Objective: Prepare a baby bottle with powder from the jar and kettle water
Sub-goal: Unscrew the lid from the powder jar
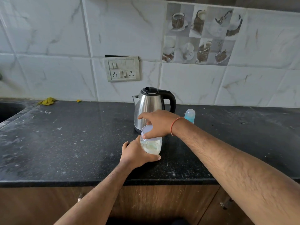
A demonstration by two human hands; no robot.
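Note:
A clear plastic jar [151,146] with pale powder inside stands on the black counter [65,143] in front of the kettle. My left hand [136,154] wraps around the jar's lower body from the left. My right hand [155,123] grips the jar's white lid [146,128] from above. The steel kettle [150,104] with black lid and handle stands just behind the jar. A baby bottle [190,115] with a blue collar and clear cap stands to the right of the kettle, partly hidden by my right wrist.
A sink [8,109] is sunk into the counter at far left. A yellow cloth scrap [47,101] lies by the wall near it. A switch and socket plate [122,69] is on the tiled wall above the kettle. Wooden cabinet fronts [162,202] sit below the counter edge.

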